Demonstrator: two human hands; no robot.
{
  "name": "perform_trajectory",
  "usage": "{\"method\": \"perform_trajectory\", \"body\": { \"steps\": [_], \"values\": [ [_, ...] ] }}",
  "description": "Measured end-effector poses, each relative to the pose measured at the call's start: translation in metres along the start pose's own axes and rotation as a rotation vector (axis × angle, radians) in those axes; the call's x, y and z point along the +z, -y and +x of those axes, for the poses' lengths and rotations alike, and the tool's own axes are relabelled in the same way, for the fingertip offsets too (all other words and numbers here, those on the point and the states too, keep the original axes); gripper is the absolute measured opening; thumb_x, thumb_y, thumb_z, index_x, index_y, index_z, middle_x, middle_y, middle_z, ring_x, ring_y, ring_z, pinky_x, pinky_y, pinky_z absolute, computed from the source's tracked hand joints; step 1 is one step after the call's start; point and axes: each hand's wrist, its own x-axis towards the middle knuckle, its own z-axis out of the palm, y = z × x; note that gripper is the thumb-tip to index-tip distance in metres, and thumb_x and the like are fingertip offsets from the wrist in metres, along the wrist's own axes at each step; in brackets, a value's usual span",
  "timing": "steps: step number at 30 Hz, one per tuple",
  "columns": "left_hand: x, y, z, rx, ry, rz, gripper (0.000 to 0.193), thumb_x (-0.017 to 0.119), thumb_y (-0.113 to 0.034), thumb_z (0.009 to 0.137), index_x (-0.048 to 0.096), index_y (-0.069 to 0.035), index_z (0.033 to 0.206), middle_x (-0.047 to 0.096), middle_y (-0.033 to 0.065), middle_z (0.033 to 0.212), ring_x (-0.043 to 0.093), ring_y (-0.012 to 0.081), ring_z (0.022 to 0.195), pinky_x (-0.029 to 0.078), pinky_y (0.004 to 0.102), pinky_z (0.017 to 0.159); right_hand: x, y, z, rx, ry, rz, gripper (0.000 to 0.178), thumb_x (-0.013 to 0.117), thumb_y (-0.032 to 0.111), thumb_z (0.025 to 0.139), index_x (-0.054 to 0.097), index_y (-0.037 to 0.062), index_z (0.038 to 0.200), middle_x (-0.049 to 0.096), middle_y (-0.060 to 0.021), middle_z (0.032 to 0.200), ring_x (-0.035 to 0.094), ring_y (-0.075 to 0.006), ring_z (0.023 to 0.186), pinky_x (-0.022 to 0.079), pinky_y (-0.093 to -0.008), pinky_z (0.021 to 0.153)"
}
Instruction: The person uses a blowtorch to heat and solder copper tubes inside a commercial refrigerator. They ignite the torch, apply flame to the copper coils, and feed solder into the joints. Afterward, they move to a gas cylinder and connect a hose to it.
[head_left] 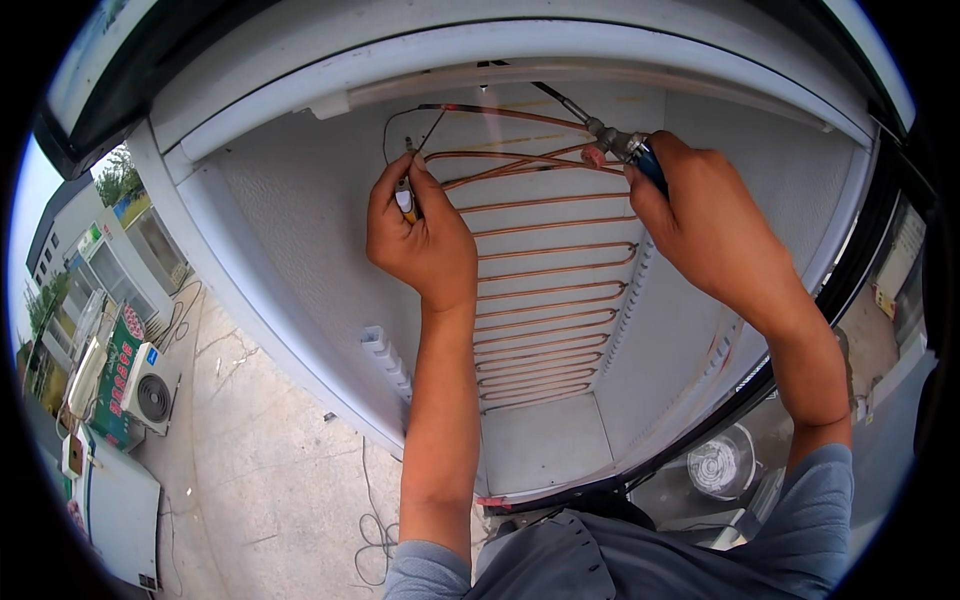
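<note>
My left hand [428, 235] pinches a thin brazing rod [432, 131] between thumb and fingertips. The rod's upper end meets a copper tube [520, 116] where it glows red. A small white and yellow object [405, 203] is also tucked in this hand; its kind is unclear. My right hand [705, 215] is closed around the blue handle of a gas torch [612, 135]. The torch's thin metal neck slants up and left, partly hidden by the cabinet's top edge. A faint flame shows below it. Below both hands, copper coils [555, 262] line the cabinet's back wall.
The white cabinet's rim [290, 330] surrounds my arms, with plastic shelf brackets [385, 358] inside. Outside on the left are concrete ground with loose cables, an outdoor fan unit [152, 392] and other appliances. A clear bucket [722, 462] stands at lower right.
</note>
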Motion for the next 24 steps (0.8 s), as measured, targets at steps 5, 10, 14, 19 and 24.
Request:
{"method": "perform_trajectory", "body": {
  "steps": [5, 10, 14, 19, 24],
  "values": [
    [-0.0034, 0.0012, -0.001, -0.017, 0.008, 0.025, 0.01, 0.071, -0.005, 0.098, 0.071, 0.004, 0.103, 0.072, 0.0053, 0.091, 0.063, 0.0071, 0.078, 0.052, 0.0219, 0.068, 0.0025, -0.0011, 0.0, -0.019, -0.019, 0.009, 0.025, 0.061, 0.014, 0.095, 0.059, -0.0103, 0.092, 0.065, -0.0317, 0.082, 0.064, -0.0499, 0.074, 0.051, -0.0525, 0.069],
    [-0.0026, 0.006, -0.0014, -0.02, -0.012, 0.005, 0.01, 0.07, -0.005, 0.098, 0.071, 0.004, 0.103, 0.072, 0.0053, 0.091, 0.062, 0.0069, 0.077, 0.052, 0.0216, 0.068, 0.0039, -0.0013, 0.0023, -0.018, -0.005, -0.007, 0.025, 0.061, 0.014, 0.094, 0.059, -0.0102, 0.092, 0.064, -0.0314, 0.081, 0.064, -0.0489, 0.074, 0.051, -0.0522, 0.069],
    [0.0017, 0.0037, -0.0009, -0.044, -0.005, -0.033, 0.01, 0.07, -0.005, 0.099, 0.071, 0.004, 0.104, 0.072, 0.0056, 0.092, 0.064, 0.0075, 0.079, 0.053, 0.0218, 0.07, 0.0038, -0.0021, 0.0028, -0.004, 0.011, -0.011, 0.024, 0.06, 0.014, 0.094, 0.058, -0.01, 0.091, 0.064, -0.0306, 0.081, 0.064, -0.0483, 0.072, 0.051, -0.052, 0.068],
    [0.0009, 0.0019, -0.0023, -0.038, 0.0, -0.003, 0.01, 0.07, -0.005, 0.098, 0.071, 0.004, 0.104, 0.073, 0.006, 0.093, 0.065, 0.008, 0.081, 0.054, 0.0222, 0.072, 0.0024, -0.0012, 0.0023, -0.003, 0.021, 0.008, 0.024, 0.059, 0.014, 0.094, 0.058, -0.0098, 0.091, 0.064, -0.0302, 0.079, 0.064, -0.048, 0.073, 0.051, -0.0519, 0.069],
    [-0.0011, -0.0005, -0.0013, -0.024, -0.014, -0.02, 0.011, 0.071, -0.005, 0.098, 0.071, 0.005, 0.104, 0.073, 0.0064, 0.092, 0.064, 0.008, 0.081, 0.054, 0.0222, 0.071, 0.003, -0.0022, 0.0027, -0.025, 0.019, -0.01, 0.023, 0.059, 0.014, 0.094, 0.057, -0.0094, 0.09, 0.063, -0.0301, 0.078, 0.063, -0.0485, 0.072, 0.05, -0.0528, 0.069]
  ]
}}
